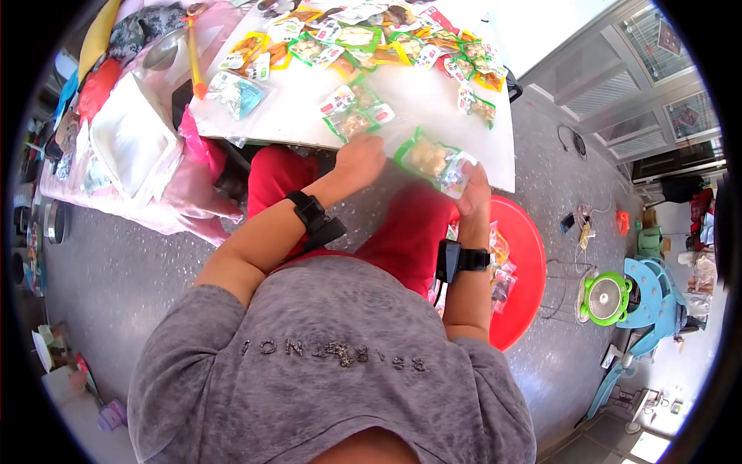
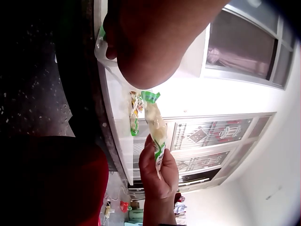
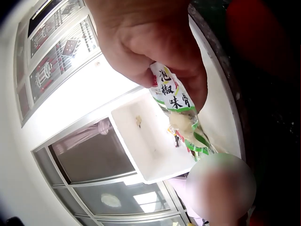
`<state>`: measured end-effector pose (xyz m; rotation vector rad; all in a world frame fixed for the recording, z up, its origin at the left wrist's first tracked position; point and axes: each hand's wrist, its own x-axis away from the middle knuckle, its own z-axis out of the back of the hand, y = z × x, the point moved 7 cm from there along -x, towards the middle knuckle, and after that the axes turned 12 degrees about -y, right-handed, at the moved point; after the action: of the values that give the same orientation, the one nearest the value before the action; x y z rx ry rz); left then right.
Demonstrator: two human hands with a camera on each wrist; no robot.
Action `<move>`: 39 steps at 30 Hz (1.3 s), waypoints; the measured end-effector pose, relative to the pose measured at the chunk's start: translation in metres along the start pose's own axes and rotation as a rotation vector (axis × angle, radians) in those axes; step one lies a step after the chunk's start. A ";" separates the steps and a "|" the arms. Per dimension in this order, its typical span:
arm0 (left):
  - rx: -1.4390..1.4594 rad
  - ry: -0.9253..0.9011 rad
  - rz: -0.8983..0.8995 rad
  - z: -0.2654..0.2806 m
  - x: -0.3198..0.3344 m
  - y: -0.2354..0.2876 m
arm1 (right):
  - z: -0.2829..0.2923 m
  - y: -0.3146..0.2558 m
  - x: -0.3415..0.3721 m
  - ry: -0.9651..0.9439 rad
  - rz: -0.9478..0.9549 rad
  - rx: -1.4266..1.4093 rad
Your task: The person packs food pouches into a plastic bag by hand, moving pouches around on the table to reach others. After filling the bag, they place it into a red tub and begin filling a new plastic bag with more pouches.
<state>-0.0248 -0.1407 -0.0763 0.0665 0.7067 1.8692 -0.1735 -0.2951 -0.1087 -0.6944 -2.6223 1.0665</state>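
Observation:
My right hand (image 1: 474,192) pinches one end of a green-and-white snack packet (image 1: 430,158) with pale food showing through its clear window, held up near the table's front edge. In the right wrist view the packet's white end (image 3: 172,87), printed with black characters, comes out between thumb and fingers. My left hand (image 1: 362,161) is at the table edge with its fingers curled. They pinch clear plastic (image 2: 101,51) with a green edge, seen in the left wrist view. Just beyond that hand, green-trimmed packets (image 1: 354,116) lie on the table, some under see-through film.
Many snack packets (image 1: 355,37) are heaped across the far side of the white table (image 1: 297,108). A blue-and-clear bag (image 1: 237,93) lies at its left. By my right leg stands a red basin (image 1: 525,263) with packets inside. A white foam box (image 3: 155,141) shows in the right wrist view.

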 end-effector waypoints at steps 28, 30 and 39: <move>-0.181 0.003 -0.145 0.031 -0.003 0.043 | -0.039 0.056 -0.037 0.052 0.029 -0.238; -0.177 0.021 -0.158 0.032 -0.003 0.045 | -0.041 0.062 -0.044 0.097 0.048 -0.165; -0.172 0.028 -0.189 0.023 0.005 0.038 | -0.089 0.063 -0.040 -0.275 0.097 1.528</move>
<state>-0.0501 -0.1358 -0.0399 -0.1332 0.5492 1.7443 -0.0848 -0.2229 -0.0913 -0.2479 -1.1416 2.6617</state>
